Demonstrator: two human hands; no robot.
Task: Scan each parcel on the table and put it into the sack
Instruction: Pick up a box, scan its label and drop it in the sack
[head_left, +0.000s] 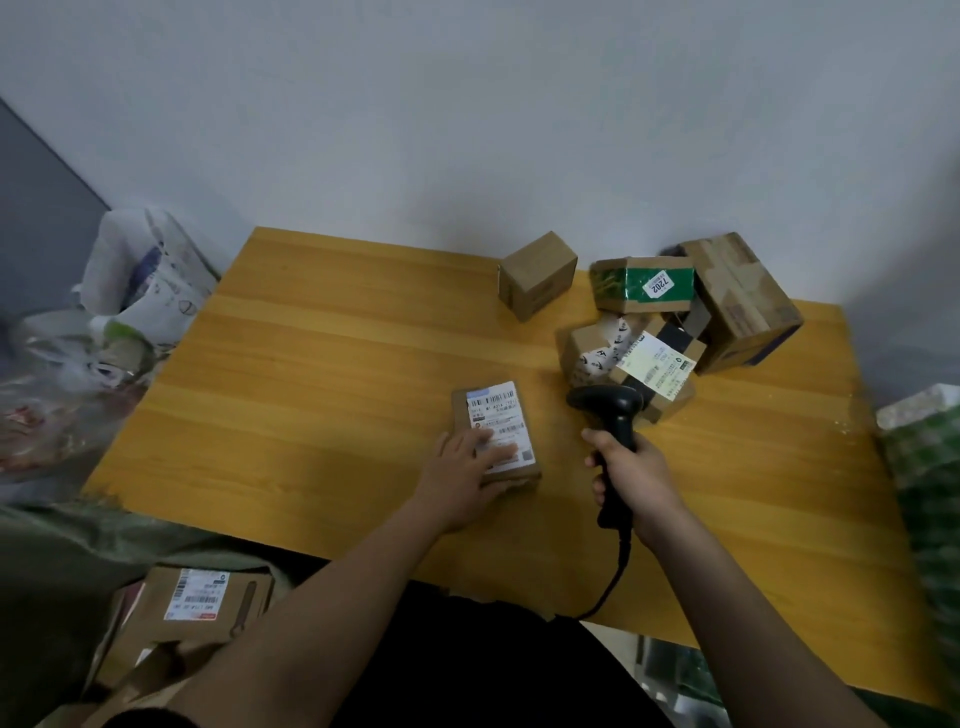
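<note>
A small flat cardboard parcel (501, 415) with a white barcode label lies on the wooden table (311, 395) near its middle. My left hand (467, 473) rests on the parcel's near end, fingers over the label and thumb at its near edge. My right hand (631, 473) grips the handle of a black corded barcode scanner (608, 410), whose head sits just right of the parcel. A heap of several cardboard parcels (675, 322) lies at the table's back right. The dark green sack (67, 566) gapes open at the lower left, with a labelled box (202, 603) inside.
A lone small box (537, 273) stands at the back of the table. White plastic bags (140, 291) are piled off the table's left edge. A green patterned package (924, 467) sits off the right edge. A wall runs close behind the table.
</note>
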